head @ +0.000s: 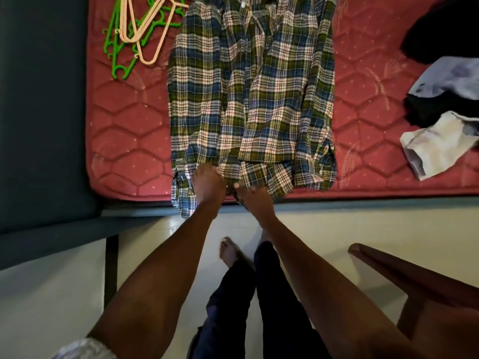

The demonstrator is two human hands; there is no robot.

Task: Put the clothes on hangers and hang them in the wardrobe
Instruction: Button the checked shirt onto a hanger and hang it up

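A green, blue and white plaid shirt lies spread lengthwise on the red quilted mattress, its hem hanging over the near edge. My left hand grips the hem at the shirt's lower left. My right hand holds the hem just to the right of it, fingers tucked under the cloth. A heap of beige hangers and green hangers lies on the mattress at the shirt's upper left. The shirt's collar is cut off by the frame's top.
More clothes lie at the mattress's right side: a dark garment, a pale blue one and a white one. A dark bed frame runs along the left. A wooden chair arm juts in at lower right over the pale floor.
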